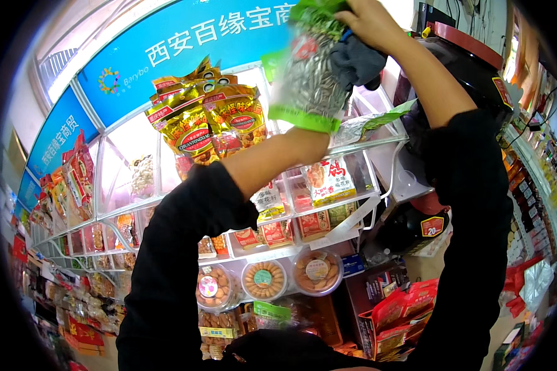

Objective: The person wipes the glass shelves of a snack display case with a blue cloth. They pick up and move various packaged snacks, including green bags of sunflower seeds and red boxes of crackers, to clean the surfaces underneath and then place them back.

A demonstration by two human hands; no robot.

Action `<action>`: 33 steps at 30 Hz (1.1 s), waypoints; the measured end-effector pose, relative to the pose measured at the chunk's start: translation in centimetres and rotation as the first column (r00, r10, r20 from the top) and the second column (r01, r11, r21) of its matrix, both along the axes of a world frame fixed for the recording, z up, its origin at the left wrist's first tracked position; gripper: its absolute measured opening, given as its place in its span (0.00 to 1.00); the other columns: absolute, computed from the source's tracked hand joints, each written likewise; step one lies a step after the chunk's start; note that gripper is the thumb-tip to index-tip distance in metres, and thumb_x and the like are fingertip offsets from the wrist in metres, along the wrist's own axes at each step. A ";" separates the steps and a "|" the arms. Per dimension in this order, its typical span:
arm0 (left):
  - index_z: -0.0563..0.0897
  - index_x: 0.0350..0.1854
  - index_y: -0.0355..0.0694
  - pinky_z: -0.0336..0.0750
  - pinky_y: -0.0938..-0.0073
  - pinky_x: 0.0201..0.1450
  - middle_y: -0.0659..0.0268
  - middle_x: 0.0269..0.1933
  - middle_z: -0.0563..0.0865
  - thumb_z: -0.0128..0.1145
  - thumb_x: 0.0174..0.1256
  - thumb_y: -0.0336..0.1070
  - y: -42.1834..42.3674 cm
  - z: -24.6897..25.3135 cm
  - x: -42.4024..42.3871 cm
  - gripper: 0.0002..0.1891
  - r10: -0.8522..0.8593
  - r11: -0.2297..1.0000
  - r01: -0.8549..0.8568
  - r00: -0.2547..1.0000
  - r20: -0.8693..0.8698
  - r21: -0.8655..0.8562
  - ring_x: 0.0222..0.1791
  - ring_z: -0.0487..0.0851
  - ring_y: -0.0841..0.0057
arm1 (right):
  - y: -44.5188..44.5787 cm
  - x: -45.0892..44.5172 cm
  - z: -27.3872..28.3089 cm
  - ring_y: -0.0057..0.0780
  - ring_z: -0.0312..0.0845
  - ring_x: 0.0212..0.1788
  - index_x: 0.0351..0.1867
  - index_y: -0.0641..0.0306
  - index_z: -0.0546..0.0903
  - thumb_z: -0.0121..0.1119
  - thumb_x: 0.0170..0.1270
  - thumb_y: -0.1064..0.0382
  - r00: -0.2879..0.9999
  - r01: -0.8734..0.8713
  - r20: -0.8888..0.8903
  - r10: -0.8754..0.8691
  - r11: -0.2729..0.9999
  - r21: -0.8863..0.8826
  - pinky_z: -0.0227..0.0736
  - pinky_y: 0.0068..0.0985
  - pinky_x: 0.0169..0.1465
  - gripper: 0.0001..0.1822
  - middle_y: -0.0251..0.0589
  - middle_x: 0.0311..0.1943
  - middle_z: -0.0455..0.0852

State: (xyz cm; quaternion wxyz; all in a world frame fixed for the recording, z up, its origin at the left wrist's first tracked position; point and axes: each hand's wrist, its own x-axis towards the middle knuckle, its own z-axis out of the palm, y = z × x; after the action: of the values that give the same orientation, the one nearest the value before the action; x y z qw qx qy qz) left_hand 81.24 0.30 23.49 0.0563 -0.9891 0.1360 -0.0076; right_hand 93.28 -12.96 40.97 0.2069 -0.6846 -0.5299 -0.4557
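Note:
Raised in front of the shelf is a clear plastic bag of striped seeds (313, 76) with green ends, slightly blurred. My right hand (369, 23) grips its top green edge at the upper right. A dark grey cloth (357, 60) hangs below that hand, against the bag's right side. My left hand (311, 144) is at the bag's lower edge, its fingers hidden behind the bag. Gold snack bags (234, 113) stand upright to the left. Another green-ended bag (366, 125) lies on the top shelf, right of the raised bag.
The clear shelf rail (371, 144) runs below my hands. Lower tiers hold white snack packets (329, 181), red packets (314, 225) and round tubs of biscuits (316, 271). Large dark containers (464, 69) with red lids stand close on the right. Red bags (399, 315) are at lower right.

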 end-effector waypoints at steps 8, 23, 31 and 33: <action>0.72 0.58 0.37 0.74 0.55 0.33 0.47 0.32 0.83 0.52 0.65 0.39 1.0 -0.2 -3.5 0.20 -0.275 0.959 0.281 0.955 0.109 -0.037 0.32 0.83 0.52 | 9.2 2.1 -0.9 0.48 0.80 0.46 0.50 0.59 0.79 0.57 0.62 0.59 0.980 0.151 -0.060 -0.188 0.912 -0.382 0.75 0.42 0.47 0.16 0.51 0.44 0.83; 0.68 0.61 0.40 0.57 0.42 0.62 0.48 0.66 0.63 0.65 0.49 0.55 1.2 -0.9 1.1 0.38 0.071 0.990 -0.126 0.810 0.582 0.055 0.68 0.57 0.50 | -2.0 3.5 3.6 0.59 0.75 0.41 0.35 0.67 0.76 0.46 0.57 0.69 0.992 0.036 0.096 -0.083 0.908 0.417 0.69 0.46 0.45 0.08 0.60 0.33 0.80; 0.59 0.70 0.53 0.44 0.33 0.66 0.51 0.72 0.52 0.59 0.53 0.44 4.6 0.9 4.4 0.39 -0.167 0.957 0.080 0.937 0.307 0.279 0.72 0.46 0.43 | -8.5 1.1 3.4 0.58 0.74 0.41 0.37 0.66 0.76 0.49 0.57 0.69 0.980 0.153 0.060 -0.187 0.917 0.368 0.68 0.44 0.43 0.07 0.58 0.33 0.79; 0.57 0.71 0.52 0.42 0.37 0.69 0.50 0.73 0.52 0.52 0.56 0.39 5.0 0.5 4.7 0.37 -0.186 0.941 0.065 0.920 0.346 0.333 0.72 0.46 0.44 | -9.2 0.8 2.9 0.58 0.74 0.41 0.37 0.66 0.76 0.49 0.57 0.69 0.979 0.177 0.030 -0.203 0.909 0.377 0.68 0.44 0.43 0.07 0.58 0.33 0.79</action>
State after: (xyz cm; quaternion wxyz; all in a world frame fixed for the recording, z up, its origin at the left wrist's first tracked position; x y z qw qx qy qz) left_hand 85.98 5.34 24.00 0.2377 -0.9368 0.1861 -0.1768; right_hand 94.08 -22.16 43.84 0.2690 -0.6652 -0.3716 -0.5891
